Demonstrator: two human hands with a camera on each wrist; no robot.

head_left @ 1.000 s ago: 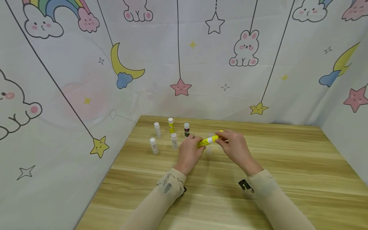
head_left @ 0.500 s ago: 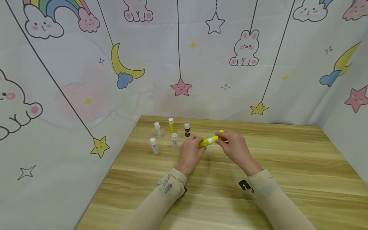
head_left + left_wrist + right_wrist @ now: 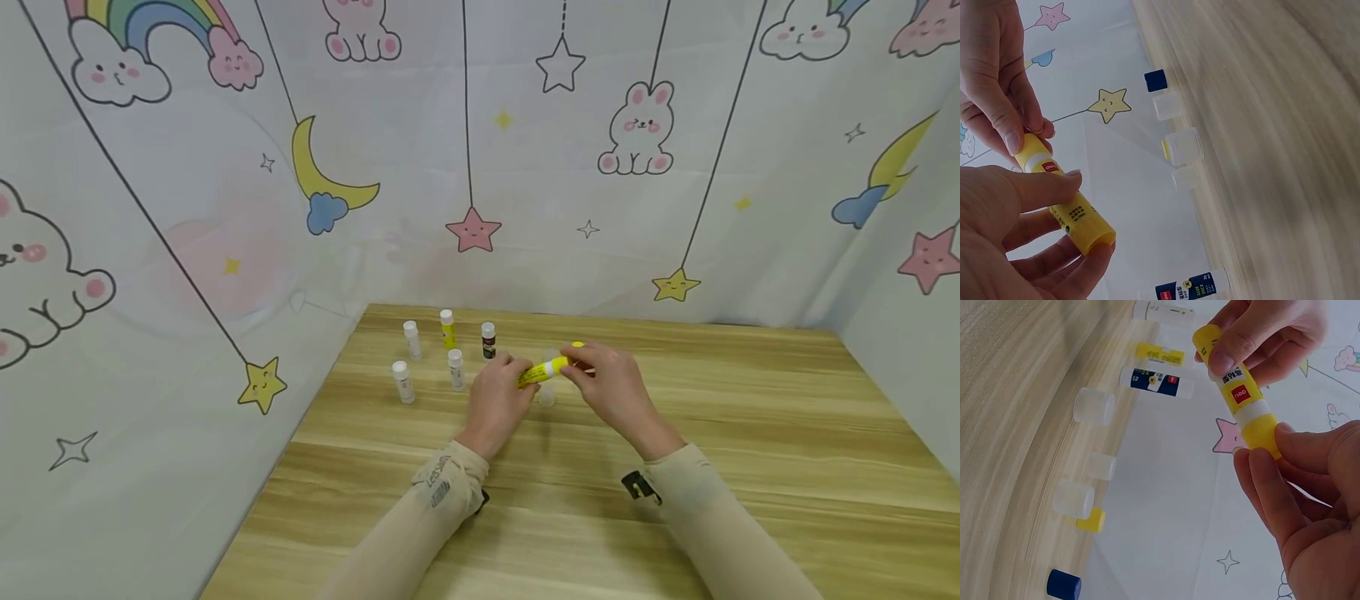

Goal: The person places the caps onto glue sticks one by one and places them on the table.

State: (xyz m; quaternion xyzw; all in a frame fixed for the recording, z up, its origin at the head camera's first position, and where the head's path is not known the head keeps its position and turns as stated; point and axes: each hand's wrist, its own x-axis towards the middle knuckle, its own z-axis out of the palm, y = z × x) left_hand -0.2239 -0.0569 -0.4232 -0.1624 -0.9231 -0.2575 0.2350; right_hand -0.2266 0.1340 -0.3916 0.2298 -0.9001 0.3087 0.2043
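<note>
A yellow glue stick (image 3: 534, 374) is held at a slant above the table between both hands. My left hand (image 3: 495, 404) grips its printed yellow barrel (image 3: 1079, 215), thumb on one side and fingers on the other. With thumb and fingertips, my right hand (image 3: 615, 392) pinches the plain yellow end (image 3: 1260, 434) beyond the white band. Part of that end is hidden by the right fingers in the head view. Behind the hands, several loose caps stand on the table, among them translucent caps (image 3: 1094, 406), a yellow cap (image 3: 1091, 520) and a dark blue cap (image 3: 1064, 585).
Left of the hands, several glue sticks stand upright on the wooden table (image 3: 750, 417): white ones (image 3: 403, 383), a yellow one (image 3: 448, 331) and a dark one (image 3: 488, 342). A printed curtain (image 3: 540, 167) hangs behind the table's back edge.
The hands keep nearly the same place and hold on the glue stick. The whole head view has shifted very slightly; the standing glue sticks have not moved.
</note>
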